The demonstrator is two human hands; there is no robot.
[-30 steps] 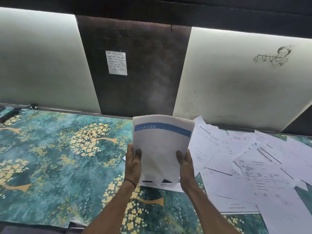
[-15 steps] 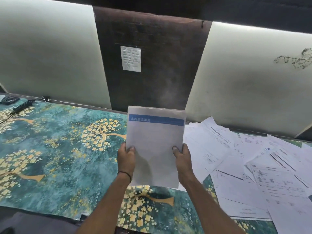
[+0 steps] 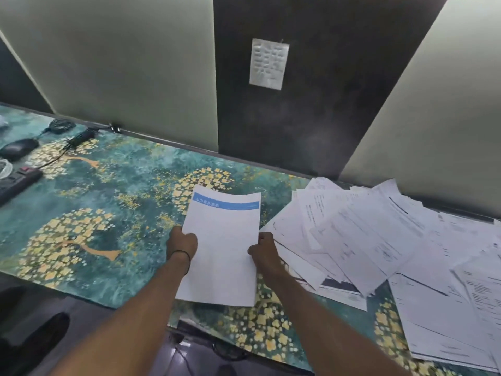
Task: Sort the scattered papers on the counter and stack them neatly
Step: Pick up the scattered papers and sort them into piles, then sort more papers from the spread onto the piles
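A small stack of white sheets with a blue header band (image 3: 221, 248) is held over the teal, flower-patterned counter (image 3: 108, 213), near its front edge. My left hand (image 3: 182, 242) grips the stack's left edge and my right hand (image 3: 261, 251) grips its right edge. To the right, several printed papers (image 3: 379, 240) lie scattered and overlapping across the counter as far as the frame's right edge.
A black power strip (image 3: 16, 183), a mouse (image 3: 17, 149) and cables lie at the counter's far left. Pale panels and a dark panel with a small note (image 3: 269, 63) stand behind. The counter's front edge runs below my forearms.
The stack went from upright in front of the wall to lower and flatter above the counter. My view has tilted down and shifted left, bringing the power strip and mouse into sight.
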